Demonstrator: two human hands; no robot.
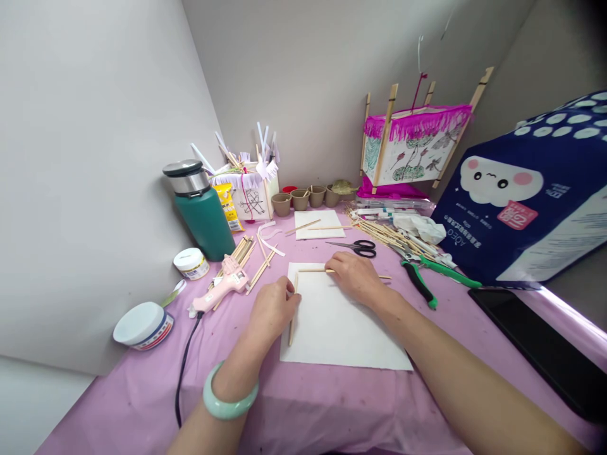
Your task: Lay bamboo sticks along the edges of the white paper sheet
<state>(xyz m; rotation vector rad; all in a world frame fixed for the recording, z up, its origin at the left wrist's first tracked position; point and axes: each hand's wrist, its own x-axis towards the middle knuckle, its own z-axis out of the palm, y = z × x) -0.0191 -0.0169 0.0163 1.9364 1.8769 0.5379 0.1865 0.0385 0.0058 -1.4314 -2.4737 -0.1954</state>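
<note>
A white paper sheet [341,328] lies on the pink tablecloth in front of me. My left hand [272,309], with a green bangle on the wrist, pinches a thin bamboo stick [293,322] lying along the sheet's left edge. My right hand [353,275] presses its fingertips on a second bamboo stick [313,270] lying along the sheet's top edge. The two sticks meet near the top left corner.
A pink glue gun [220,291] and loose sticks lie left of the sheet, with a green flask [202,212] and two white jars [142,325] beyond. Scissors [355,246], green-handled pliers [422,284], a stick pile, small cups, a paper lantern [412,145] and a blue package [531,202] stand behind and right.
</note>
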